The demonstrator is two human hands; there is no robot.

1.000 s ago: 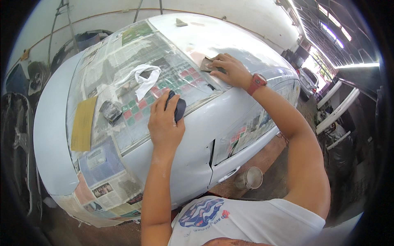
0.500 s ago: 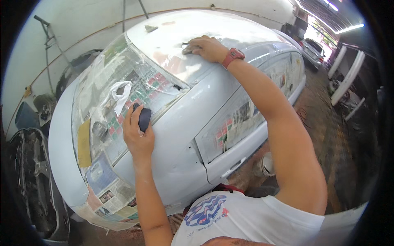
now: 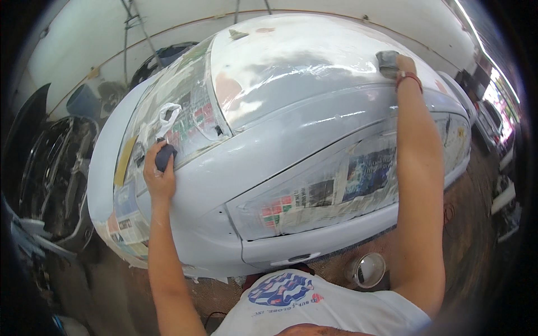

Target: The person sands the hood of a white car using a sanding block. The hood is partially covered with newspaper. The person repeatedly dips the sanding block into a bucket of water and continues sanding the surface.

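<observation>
A car body in pale grey primer fills the middle, its windows masked with newspaper (image 3: 364, 173) and clear film. My right hand (image 3: 406, 65), with a red wristband, grips a grey sheet that looks like sandpaper (image 3: 386, 63), pressed on the wet, shiny roof (image 3: 302, 73). Down by the lower corner of the masked glass, my left hand (image 3: 159, 178) is closed round a dark blue pad (image 3: 166, 158). Just beyond the pad lies a crumpled white cloth (image 3: 168, 113). A yellow sheet (image 3: 125, 162) rests left of it, and a greenish scrap (image 3: 237, 35) sits on the roof's far edge.
On the floor by my right elbow stands a round open container (image 3: 370, 270). Black car parts (image 3: 59, 173) and a blue bin (image 3: 83, 102) crowd the left side. A metal stand (image 3: 134, 25) leans near the back wall. Another car (image 3: 488, 120) is at the far right.
My right hand has slid the sheet rightward along the roof, away from the masked glass. The left hand keeps the pad at nearly the same spot. The whole view has shifted.
</observation>
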